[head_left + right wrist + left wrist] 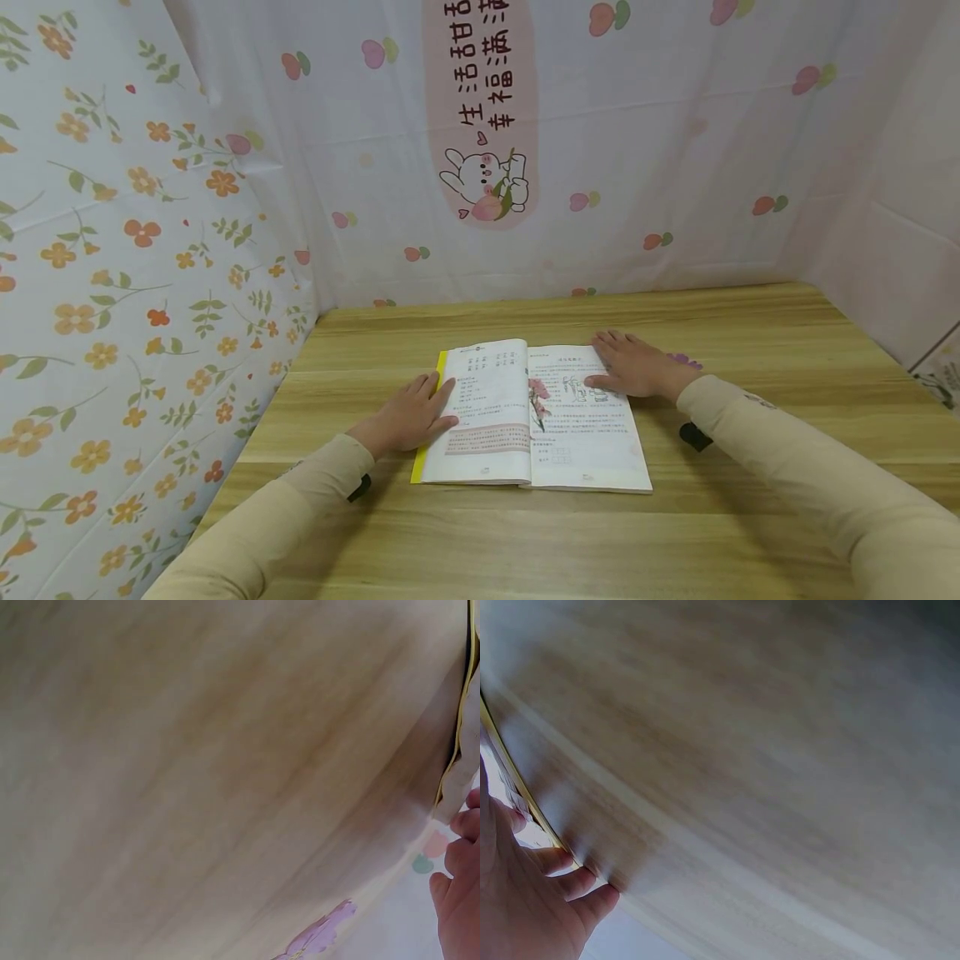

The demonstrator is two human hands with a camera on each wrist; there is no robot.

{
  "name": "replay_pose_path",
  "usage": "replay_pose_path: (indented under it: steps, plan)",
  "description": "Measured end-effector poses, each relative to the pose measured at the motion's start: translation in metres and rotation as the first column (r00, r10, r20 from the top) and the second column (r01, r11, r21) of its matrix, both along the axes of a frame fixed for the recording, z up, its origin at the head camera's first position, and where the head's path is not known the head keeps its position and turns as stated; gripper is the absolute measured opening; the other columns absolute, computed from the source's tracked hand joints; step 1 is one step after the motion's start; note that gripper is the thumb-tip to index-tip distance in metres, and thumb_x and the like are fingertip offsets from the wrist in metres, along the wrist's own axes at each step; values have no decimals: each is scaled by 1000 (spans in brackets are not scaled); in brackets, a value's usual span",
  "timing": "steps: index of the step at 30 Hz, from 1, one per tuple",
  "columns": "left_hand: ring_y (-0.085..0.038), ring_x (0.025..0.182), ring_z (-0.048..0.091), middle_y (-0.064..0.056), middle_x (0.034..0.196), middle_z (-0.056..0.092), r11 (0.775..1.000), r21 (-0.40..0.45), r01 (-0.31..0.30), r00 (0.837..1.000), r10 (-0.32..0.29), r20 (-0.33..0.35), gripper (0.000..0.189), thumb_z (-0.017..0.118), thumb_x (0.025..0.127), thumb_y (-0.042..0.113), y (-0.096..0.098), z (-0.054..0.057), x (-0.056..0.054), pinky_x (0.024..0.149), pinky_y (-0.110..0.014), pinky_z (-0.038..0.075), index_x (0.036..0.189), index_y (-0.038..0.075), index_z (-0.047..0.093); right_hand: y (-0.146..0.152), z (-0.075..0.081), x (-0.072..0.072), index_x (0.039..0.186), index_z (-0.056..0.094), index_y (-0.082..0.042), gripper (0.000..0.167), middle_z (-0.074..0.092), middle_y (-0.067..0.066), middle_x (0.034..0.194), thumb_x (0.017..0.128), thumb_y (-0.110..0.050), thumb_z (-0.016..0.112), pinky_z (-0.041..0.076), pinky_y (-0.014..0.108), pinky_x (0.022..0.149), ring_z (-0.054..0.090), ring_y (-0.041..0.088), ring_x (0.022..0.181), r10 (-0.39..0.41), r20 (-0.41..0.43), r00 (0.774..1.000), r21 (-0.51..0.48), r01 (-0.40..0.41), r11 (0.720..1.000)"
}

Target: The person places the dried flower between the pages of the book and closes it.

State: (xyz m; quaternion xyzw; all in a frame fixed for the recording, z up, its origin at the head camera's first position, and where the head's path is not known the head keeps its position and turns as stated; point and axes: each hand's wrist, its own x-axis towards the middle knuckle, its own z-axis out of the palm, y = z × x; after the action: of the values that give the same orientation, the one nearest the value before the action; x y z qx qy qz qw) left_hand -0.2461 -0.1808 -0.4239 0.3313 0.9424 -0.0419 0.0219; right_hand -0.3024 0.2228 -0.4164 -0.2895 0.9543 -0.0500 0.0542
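An open book [487, 400] lies flat on the wooden table, printed pages up, with a yellow cover edge at its left side. Flowers and a line drawing show on the right page. My left hand [411, 415] rests at the book's left edge, thumb and index finger reaching onto the left page. Across from it, my right hand [637, 368] lies spread over the upper outer part of the right page. In the left wrist view, the fingers of the left hand [536, 900] touch along the yellow edge. The right wrist view catches only part of the right hand [459, 881] beside the book's edge [463, 765].
A purple flower-shaped piece [319, 934] lies on the table [570, 542], partly hidden behind the right wrist in the head view. Floral cloth [150, 333] hangs at the left, and a printed curtain [645, 167] hangs behind the table's far edge.
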Motion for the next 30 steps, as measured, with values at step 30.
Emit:
replay_pose_path:
  steps: [30]
  plan:
    - [-42, 132, 35, -29, 146, 33, 1000, -7, -10, 1000, 10, -3, 69, 40, 103, 48, 0, -1, 0, 106, -50, 33, 150, -1, 30, -8, 14, -2, 132, 57, 0, 67, 60, 20, 125, 94, -55, 56, 44, 53, 93, 56, 36, 111, -180, 40, 983, -370, 182, 911]
